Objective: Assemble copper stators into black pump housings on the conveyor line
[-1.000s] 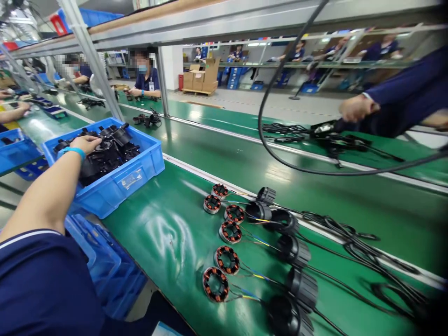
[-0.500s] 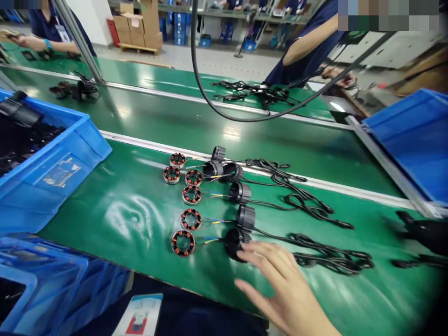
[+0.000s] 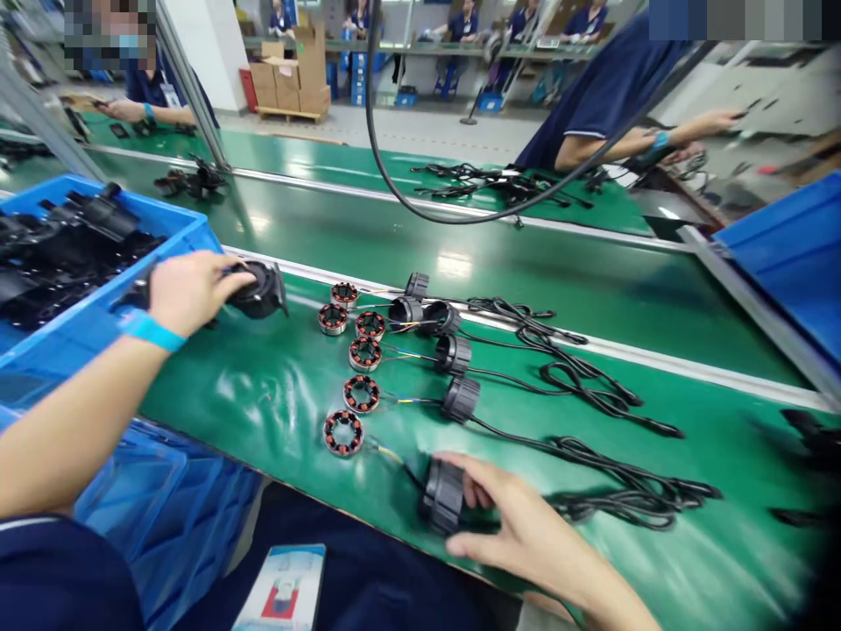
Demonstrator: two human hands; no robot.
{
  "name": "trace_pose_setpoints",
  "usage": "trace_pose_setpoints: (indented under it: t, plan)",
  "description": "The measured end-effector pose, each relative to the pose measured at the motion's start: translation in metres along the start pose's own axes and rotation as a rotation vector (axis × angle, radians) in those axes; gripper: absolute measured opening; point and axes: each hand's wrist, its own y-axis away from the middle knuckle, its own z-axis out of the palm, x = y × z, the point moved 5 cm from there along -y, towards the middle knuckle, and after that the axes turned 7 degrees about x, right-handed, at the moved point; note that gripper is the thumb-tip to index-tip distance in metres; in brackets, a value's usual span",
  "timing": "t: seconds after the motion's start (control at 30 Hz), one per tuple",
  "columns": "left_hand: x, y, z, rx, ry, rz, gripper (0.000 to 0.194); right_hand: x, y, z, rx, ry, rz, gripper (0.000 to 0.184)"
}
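My left hand [image 3: 187, 289] grips a black plastic housing [image 3: 259, 291] just above the green belt, beside the blue bin [image 3: 72, 329] of black parts. My right hand [image 3: 519, 521] is closed around a black round connector [image 3: 441, 496] at the near edge of the belt. That connector is wired to the nearest copper-wound stator [image 3: 342, 433]. Several more stators [image 3: 363, 353] lie in a row, each wired to a black connector [image 3: 460, 399] with a black cable [image 3: 624, 486].
A thick black hose [image 3: 420, 206] hangs over the belt. Another blue bin [image 3: 795, 254] stands at the right. Across the belt a person's arm [image 3: 650, 145] reaches over cables [image 3: 486, 180]. More blue crates [image 3: 177, 499] stand under the belt edge. Other people work in the background.
My left hand has come out of the blue bin with a black housing. My right hand, open half a second ago, has closed on the nearest connector and pulled it toward me.
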Motion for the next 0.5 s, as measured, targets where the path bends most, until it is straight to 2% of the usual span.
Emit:
trace_pose_setpoints:
  t: [0.13,0.23,0.3,0.37,0.43,0.5]
  plan:
    - [0.021,0.006,0.052,-0.118,0.065,0.043,0.058,-0.018,-0.017,-0.004,-0.044,-0.171,-0.13,0.042]
    - [0.026,0.006,0.071,-0.137,0.102,0.118,0.053,-0.03,-0.044,-0.002,-0.032,-0.206,-0.211,0.038]
    - [0.029,0.005,0.067,-0.065,0.133,0.185,0.051,-0.041,-0.063,0.003,-0.006,-0.15,-0.313,0.034]
    - [0.031,0.006,0.054,0.053,0.249,0.211,0.05,-0.054,-0.08,0.011,-0.002,0.002,-0.437,0.036]
    - [0.032,0.008,0.037,0.198,0.449,0.157,0.045,-0.065,-0.093,0.025,-0.044,0.185,-0.52,0.04]
    - [0.032,0.014,0.021,0.339,0.708,0.009,0.036,-0.074,-0.103,0.037,-0.061,0.322,-0.567,0.036]
